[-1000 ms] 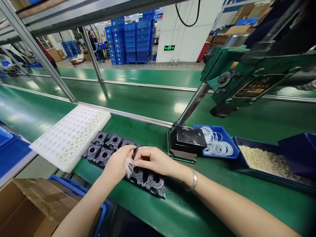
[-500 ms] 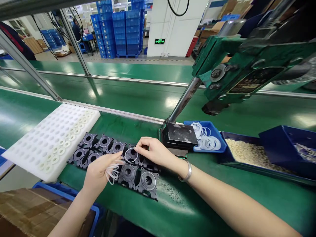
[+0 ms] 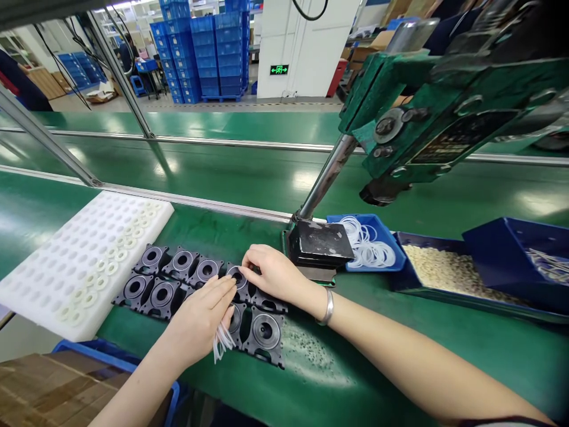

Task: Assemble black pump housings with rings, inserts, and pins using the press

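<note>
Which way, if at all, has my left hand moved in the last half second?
Yes: judged against the black press block, your left hand has moved rightward, closer to your right hand.

Blue crates [image 3: 216, 56]; exit sign [image 3: 279, 70]

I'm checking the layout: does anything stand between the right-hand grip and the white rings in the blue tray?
Yes: the black block at the foot of the press stands just left of the blue tray, between the right-hand grip and the white rings. Going over it or around its near side looks possible.
</note>
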A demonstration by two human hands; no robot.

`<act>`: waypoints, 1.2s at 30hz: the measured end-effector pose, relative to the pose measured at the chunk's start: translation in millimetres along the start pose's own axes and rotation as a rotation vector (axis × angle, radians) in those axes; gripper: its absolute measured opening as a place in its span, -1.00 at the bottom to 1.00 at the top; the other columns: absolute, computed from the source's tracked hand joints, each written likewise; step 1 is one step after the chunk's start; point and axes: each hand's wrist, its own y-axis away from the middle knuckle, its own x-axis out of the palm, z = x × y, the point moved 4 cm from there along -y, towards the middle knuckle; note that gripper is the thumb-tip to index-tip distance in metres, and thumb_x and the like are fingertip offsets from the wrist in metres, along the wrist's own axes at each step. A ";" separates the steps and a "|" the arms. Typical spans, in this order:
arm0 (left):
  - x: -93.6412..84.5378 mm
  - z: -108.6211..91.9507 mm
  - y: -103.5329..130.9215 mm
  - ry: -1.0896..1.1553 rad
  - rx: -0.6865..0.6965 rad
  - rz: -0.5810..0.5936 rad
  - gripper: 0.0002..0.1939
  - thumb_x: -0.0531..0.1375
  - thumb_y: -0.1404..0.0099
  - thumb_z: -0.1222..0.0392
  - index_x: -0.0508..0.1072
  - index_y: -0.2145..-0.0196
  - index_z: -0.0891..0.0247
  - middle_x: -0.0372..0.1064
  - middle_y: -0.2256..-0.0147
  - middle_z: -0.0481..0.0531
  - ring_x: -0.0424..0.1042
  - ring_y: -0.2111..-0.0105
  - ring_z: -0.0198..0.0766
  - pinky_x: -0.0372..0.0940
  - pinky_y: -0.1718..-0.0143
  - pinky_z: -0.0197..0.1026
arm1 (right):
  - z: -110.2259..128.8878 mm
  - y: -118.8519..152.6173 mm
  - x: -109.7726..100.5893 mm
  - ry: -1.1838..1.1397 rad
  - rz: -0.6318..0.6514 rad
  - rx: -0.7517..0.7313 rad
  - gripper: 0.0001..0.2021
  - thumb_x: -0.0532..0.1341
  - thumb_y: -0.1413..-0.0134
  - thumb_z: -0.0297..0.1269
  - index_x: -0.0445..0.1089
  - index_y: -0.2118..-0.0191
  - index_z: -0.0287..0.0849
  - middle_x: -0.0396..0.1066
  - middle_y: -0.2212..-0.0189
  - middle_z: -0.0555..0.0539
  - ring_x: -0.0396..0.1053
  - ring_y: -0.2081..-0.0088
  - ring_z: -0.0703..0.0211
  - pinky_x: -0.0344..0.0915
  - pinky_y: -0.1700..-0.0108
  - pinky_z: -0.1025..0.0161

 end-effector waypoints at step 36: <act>-5.4 -9.8 -10.4 0.410 -0.337 -0.075 -0.69 0.03 -0.45 0.26 0.38 -0.09 0.28 0.55 0.05 0.15 0.57 0.08 -0.17 0.49 0.07 -0.17 | 39.0 35.5 -11.3 -0.939 0.199 0.225 -0.61 0.36 -0.08 0.06 0.40 0.46 -0.20 0.39 0.46 0.02 0.29 0.41 0.27 0.24 0.32 0.31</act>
